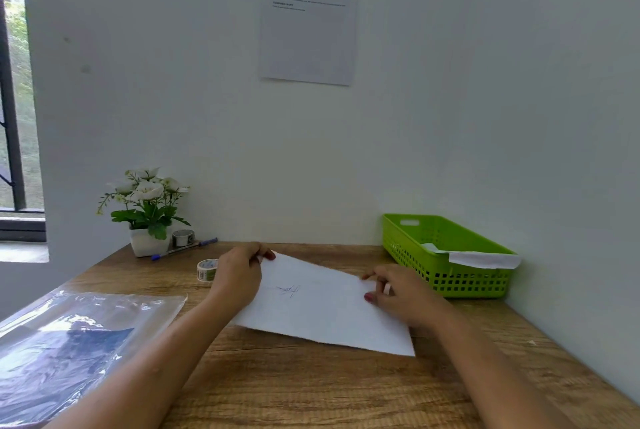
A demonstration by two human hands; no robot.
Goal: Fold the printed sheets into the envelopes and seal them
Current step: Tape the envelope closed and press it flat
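Left hand (239, 276) pinches far left corner of white sheet (322, 307); right hand (398, 293) grips its right edge, fingers curled; sheet over wooden desk (311, 387), green basket (446, 255) right

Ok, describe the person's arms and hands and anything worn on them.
Both forearms are bare, with no sleeves, watch or bracelet in view. The left hand and right hand have dark red painted nails. A pale band, perhaps a ring, sits on one right finger.
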